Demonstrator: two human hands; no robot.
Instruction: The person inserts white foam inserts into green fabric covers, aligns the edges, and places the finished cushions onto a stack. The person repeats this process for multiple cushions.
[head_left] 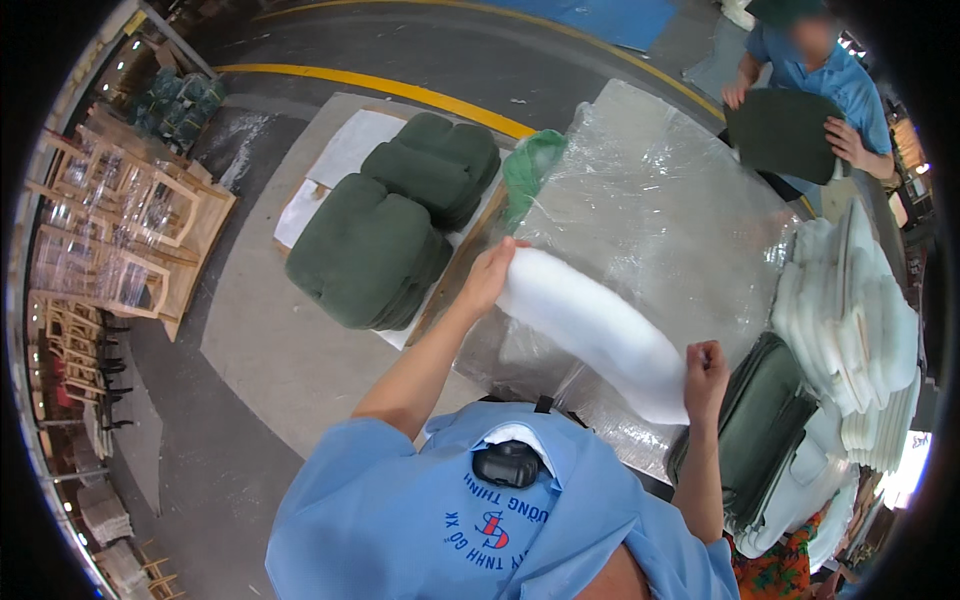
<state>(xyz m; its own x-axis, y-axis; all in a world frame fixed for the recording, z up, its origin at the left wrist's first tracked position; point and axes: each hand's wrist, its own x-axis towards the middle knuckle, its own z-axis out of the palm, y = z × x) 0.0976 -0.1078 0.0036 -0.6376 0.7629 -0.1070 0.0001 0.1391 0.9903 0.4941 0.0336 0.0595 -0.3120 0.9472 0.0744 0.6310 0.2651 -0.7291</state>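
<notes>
Both hands gripped rolled white foam pad (590, 335): left hand (487, 275) at 10 o'clock end, right hand (706, 372) at 4 o'clock end, fingers closed on it. Risk, judged: roll springing open over plastic-covered desk (660, 190) if either grip loosened.

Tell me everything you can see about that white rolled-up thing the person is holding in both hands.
The white foam pad looks soft and thick, curled into a loose roll, plain and unmarked. It lies slanted, higher at the person's left and lower at the right, held above a table covered in clear plastic sheet. The left hand grips its upper end; the right hand is closed on its lower end. Nothing else visibly touches it.
</notes>
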